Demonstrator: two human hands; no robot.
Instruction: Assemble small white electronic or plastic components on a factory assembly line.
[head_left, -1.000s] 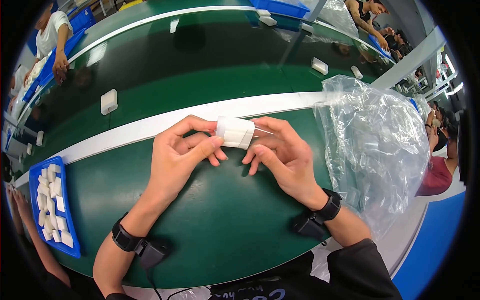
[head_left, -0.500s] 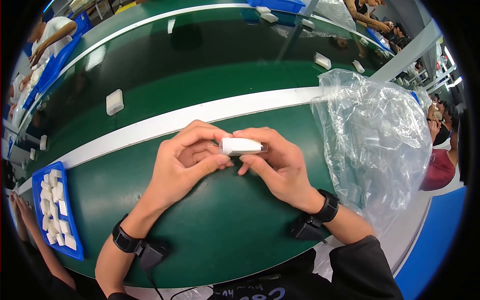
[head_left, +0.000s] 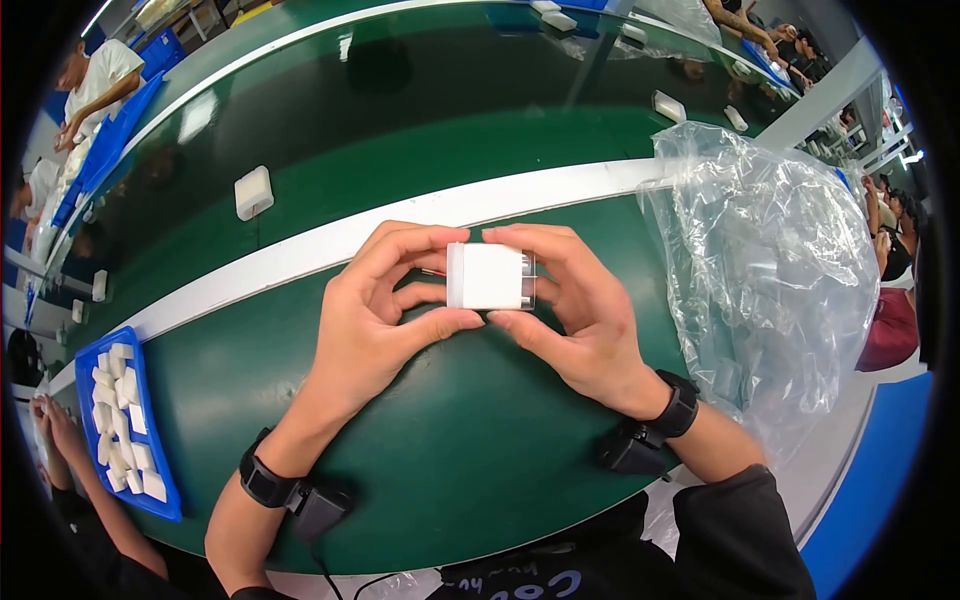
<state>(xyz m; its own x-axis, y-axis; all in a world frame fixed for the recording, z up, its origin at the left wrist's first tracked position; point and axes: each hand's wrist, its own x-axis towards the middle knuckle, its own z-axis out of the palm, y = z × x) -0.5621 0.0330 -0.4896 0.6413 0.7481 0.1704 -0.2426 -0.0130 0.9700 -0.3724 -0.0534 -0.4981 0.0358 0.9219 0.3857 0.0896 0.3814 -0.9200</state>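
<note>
A small white charger-like block (head_left: 493,276) is held level between my two hands, above the green bench, its broad face turned up. A clear piece covers its right end, with metal prongs seeming to show inside. At its left end is a translucent band, and a thin reddish wire shows there between my fingers. My left hand (head_left: 375,305) is closed on the left end, thumb below and fingers above. My right hand (head_left: 580,310) grips the right end the same way.
At left lies a blue tray (head_left: 165,470) of several white blocks. A crumpled clear plastic bag (head_left: 770,270) covers the right side. Beyond a white rail (head_left: 330,252), a dark green conveyor belt (head_left: 400,140) carries loose white blocks, one (head_left: 254,192) nearby. Other people sit along the sides.
My hands have rolled the white block from its narrow edge to its broad face, still gripping both ends. The view has shifted slightly.
</note>
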